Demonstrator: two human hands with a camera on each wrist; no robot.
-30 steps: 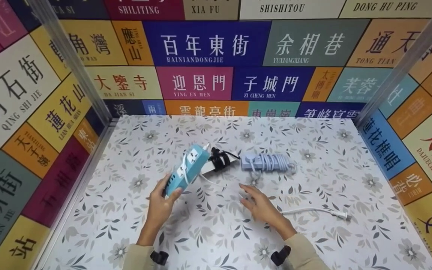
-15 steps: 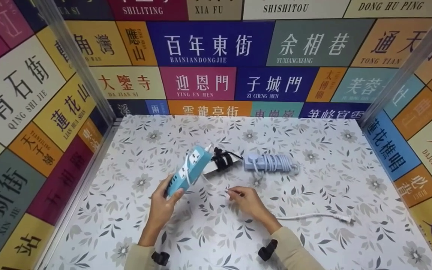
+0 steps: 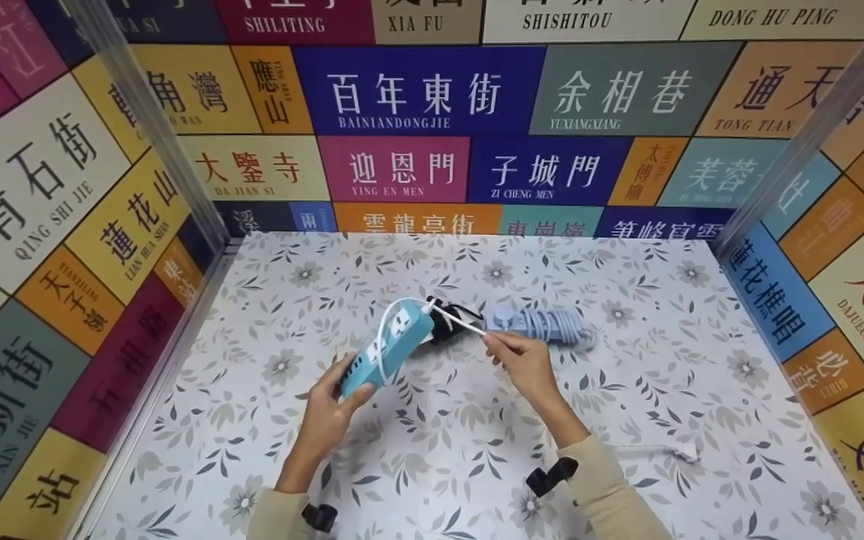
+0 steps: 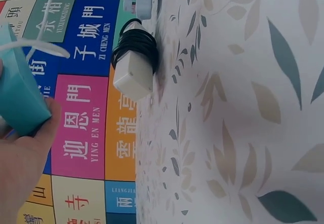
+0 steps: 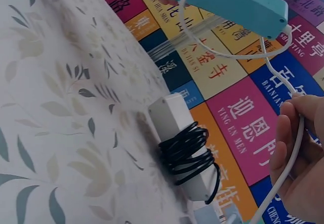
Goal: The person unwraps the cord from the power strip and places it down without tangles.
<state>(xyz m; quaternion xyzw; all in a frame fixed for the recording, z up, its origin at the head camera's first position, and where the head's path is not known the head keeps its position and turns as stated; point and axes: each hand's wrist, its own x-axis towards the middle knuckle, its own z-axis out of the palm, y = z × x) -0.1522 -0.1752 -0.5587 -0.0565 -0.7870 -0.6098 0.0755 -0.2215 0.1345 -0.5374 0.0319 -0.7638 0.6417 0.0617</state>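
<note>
My left hand [image 3: 331, 405] grips the lower end of a teal power strip [image 3: 406, 349], which is tilted with its white sockets facing up. A loop of white cord [image 3: 387, 322] curves loosely around the strip. Pinched in my right hand [image 3: 526, 367] is the same white cord, stretched from the strip's far end. In the right wrist view the cord [image 5: 293, 158] runs across the fingers and on past the palm. The left wrist view shows the teal strip [image 4: 20, 89] held between thumb and fingers.
Behind the teal strip lies a white power strip [image 5: 172, 117] wound with black cord [image 5: 187, 150]. A pale blue power strip [image 3: 537, 326] wrapped in its own cord lies right of it. The white cord's plug [image 3: 687, 450] rests on the flowered tabletop [image 3: 432, 465]. Patterned walls enclose the back and sides.
My right hand closed on the white cord, then rose and drew it up to the right. The cord loop around the teal strip has widened. The left hand has shifted slightly.
</note>
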